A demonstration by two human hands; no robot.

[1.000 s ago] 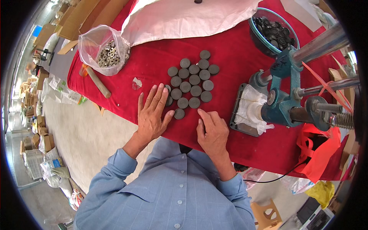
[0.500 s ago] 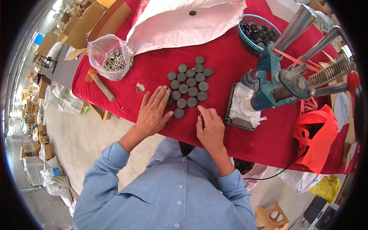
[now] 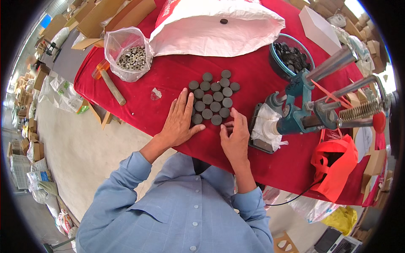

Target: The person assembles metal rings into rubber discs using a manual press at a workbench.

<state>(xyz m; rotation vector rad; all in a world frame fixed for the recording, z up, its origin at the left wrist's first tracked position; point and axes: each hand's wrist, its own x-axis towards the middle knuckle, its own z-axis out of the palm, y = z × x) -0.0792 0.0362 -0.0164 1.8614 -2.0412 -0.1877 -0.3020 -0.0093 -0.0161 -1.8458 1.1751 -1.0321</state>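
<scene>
Several round, dark grey discs (image 3: 207, 99) lie flat on the red cloth in a tight cluster in front of me. My left hand (image 3: 179, 120) rests along the cluster's left side, fingers stretched out and the thumb lying below the lowest discs. Its fingers partly cover a disc at that edge. At the lower right of the cluster is my right hand (image 3: 236, 137), the index finger extended beside the discs and the other fingers loosely bent. Thumb and index finger stand apart, with nothing seen between them.
A teal hand press (image 3: 291, 114) stands to the right, beside a red bag (image 3: 337, 164). Behind are a blue-rimmed bowl (image 3: 273, 55) of black parts and a white sack (image 3: 219, 38). A bag of metal rings (image 3: 126, 71) and a hammer (image 3: 113, 87) lie left.
The discs sit closer together, and the lowest one has been drawn in against the others. My left hand has moved up against their left side. The whole view has shifted slightly.
</scene>
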